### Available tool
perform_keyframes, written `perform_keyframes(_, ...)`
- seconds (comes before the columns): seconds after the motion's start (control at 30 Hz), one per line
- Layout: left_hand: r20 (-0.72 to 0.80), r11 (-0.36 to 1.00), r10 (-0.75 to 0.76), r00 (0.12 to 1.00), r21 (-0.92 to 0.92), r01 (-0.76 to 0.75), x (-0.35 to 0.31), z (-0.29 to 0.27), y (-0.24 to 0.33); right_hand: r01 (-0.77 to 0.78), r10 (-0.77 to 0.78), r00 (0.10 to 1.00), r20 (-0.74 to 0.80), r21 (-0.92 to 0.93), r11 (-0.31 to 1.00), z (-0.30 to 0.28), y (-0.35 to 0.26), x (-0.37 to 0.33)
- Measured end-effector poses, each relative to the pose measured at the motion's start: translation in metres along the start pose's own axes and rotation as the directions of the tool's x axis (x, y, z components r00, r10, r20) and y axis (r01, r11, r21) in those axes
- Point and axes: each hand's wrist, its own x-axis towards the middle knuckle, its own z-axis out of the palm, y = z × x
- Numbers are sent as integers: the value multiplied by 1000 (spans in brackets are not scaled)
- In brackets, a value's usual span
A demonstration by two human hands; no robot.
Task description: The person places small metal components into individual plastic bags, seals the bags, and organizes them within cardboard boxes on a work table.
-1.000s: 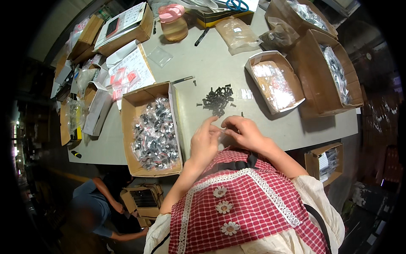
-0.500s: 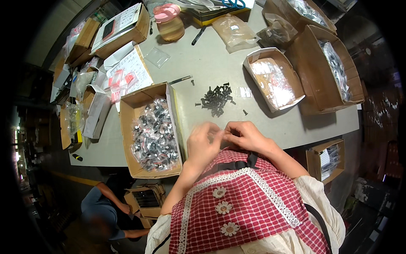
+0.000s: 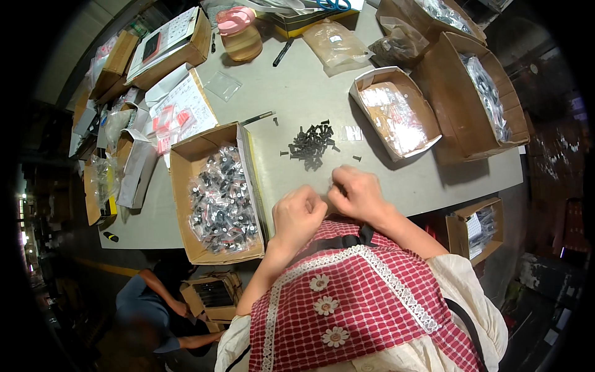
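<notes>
My left hand [image 3: 299, 214] is closed, its fingers curled in a pinch above the table's near edge. Close beside it, my right hand [image 3: 357, 193] is also curled closed, the fingertips facing the left hand. Whatever is pinched in either hand is hidden or too small to make out. Just beyond them lies a pile of black screws [image 3: 311, 144], with a few loose ones around it. Small clear plastic pieces [image 3: 351, 132] lie to the right of the pile. At the left, an open cardboard box [image 3: 181, 180] holds many small bagged parts [image 3: 224, 198].
A shallow box [image 3: 410, 88] of clear bags and a large carton [image 3: 462, 133] stand right. A pink-lidded bottle [image 3: 240, 38], a black marker [image 3: 282, 53] and a pen [image 3: 258, 118] are farther back. At lower left another person [image 3: 145, 310] is beside cartons below the table.
My right hand has lifted slightly up and away from the left, its fingers curling in more. My left hand has moved little. The whole view has shifted slightly.
</notes>
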Motion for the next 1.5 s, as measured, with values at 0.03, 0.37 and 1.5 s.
perform_keyframes(0.03, -34, 999, 44, 998, 31, -43, 0, -1, 0, -19, 15, 998, -64, -62, 998, -1, -1, 3)
perform_keyframes(0.37, 28, 884, -99, 995, -456, 101, 2, 6, -13, -50, -14, 985, 172, 363, 930, -6, 0, 2)
perform_keyframes(1.5, -152, 979, 204, 967, 16, -204, 12, 13, -23, -187, 187, 982, 12, 18, 982, -1, 36, 27)
